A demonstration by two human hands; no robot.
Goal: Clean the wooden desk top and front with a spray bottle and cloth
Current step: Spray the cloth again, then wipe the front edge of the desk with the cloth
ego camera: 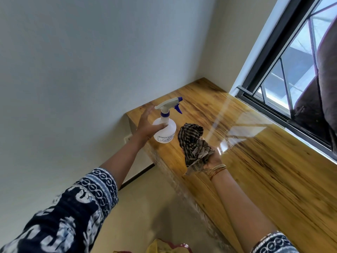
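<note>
The glossy wooden table (255,161) fills the right half of the frame, running from the wall corner at centre down to the lower right, with a dark-framed window (284,73) along its far edge at upper right. Both arms reach in from the bottom of the frame, in dark blue and white patterned sleeves (76,212). The left arm stretches up from the lower left, and the left hand (145,126) wraps the round body of the white spray bottle (165,131) near the table's left edge at centre frame, thumb across its front, the blue nozzle pointing right over the table. The right forearm rises from the lower right; the right hand (212,158), palm turned up, has its grip closed on a crumpled striped cloth (193,143) just right of the bottle. Thin bangles (218,169) ring the right wrist.
</note>
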